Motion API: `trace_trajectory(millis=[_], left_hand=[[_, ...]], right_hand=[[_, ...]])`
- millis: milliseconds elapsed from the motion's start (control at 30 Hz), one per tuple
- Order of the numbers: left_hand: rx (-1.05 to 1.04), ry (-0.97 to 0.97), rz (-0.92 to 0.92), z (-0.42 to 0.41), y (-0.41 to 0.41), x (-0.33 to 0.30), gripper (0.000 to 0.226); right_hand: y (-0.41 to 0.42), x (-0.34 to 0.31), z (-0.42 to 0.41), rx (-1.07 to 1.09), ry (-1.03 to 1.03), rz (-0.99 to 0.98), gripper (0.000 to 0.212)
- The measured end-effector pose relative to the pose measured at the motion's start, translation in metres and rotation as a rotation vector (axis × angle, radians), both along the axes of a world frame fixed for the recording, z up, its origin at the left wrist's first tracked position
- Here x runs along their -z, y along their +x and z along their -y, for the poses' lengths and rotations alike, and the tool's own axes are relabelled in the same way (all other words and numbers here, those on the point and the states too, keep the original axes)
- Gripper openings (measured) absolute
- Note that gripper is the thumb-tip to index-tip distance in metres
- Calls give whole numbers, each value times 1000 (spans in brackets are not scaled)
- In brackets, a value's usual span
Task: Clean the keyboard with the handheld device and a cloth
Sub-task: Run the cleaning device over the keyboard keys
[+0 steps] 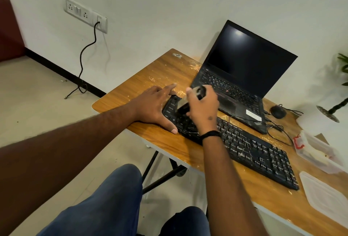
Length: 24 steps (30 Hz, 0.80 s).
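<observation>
Black keyboard lies on the wooden table, pale debris littering most keys. Right hand grips the handheld device at the left end; left hand lies flat, steadying. Judged early-stage; no cloth visible

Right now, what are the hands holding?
The right hand grips the handheld device around its body. The left hand holds nothing, pressing flat by the keyboard.

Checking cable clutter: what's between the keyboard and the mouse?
Head view: the open laptop's front corner and black cables on the table lie between the keyboard and mouse.
</observation>
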<state>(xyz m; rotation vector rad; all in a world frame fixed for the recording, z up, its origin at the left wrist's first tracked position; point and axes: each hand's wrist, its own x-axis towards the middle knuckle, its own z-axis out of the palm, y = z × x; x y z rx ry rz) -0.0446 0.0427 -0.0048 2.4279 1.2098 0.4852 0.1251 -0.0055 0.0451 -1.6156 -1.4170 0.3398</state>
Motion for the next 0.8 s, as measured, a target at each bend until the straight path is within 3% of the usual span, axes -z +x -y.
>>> trace_trajectory(millis=[100,267,500,667,800], left_hand=[[-11,-10,5,2,-2,-1,148],[-25,-37,11,-3,-2,3,152],[-30,-33,3,-1,-2,1,152],[-31,-28,2,3,-1,-3,149],[-24,-43,1,1,-1,-1,150]], right_hand=[[9,2,0,-26,-55,-132,20],[48,1,9,240,-19,-234,22],[36,0,21,-43,-80,-242,25],[41,2,24,235,66,-284,19],[25,8,30,64,-7,-213,18]])
